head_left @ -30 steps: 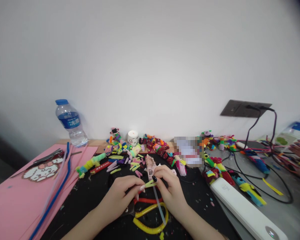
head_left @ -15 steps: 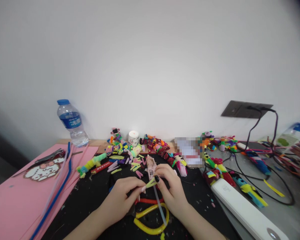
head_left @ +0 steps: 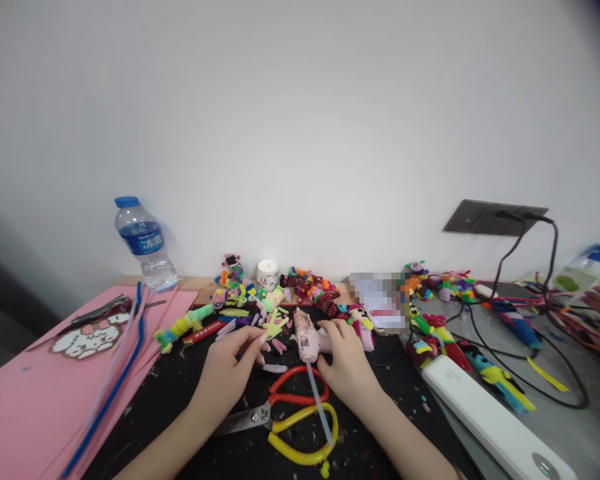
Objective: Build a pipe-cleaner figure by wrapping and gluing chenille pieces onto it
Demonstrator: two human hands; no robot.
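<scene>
Apparently, the left hand (head_left: 235,357) pinches a yellow-green pipe-cleaner piece (head_left: 276,322) between closed fingertips, over the middle of the black tabletop (head_left: 400,400). It should be feather-light, soft and bendable, best taken by one end. Just right of it lies the pink hot glue gun (head_left: 309,343), a translucent glue stick (head_left: 320,403) jutting nearward. The right hand (head_left: 347,357) is half open around its handle; whether it grips, I cannot tell. Rigid and likely heavier, the gun suits a handle hold, clear of its stained, possibly hot far end.
</scene>
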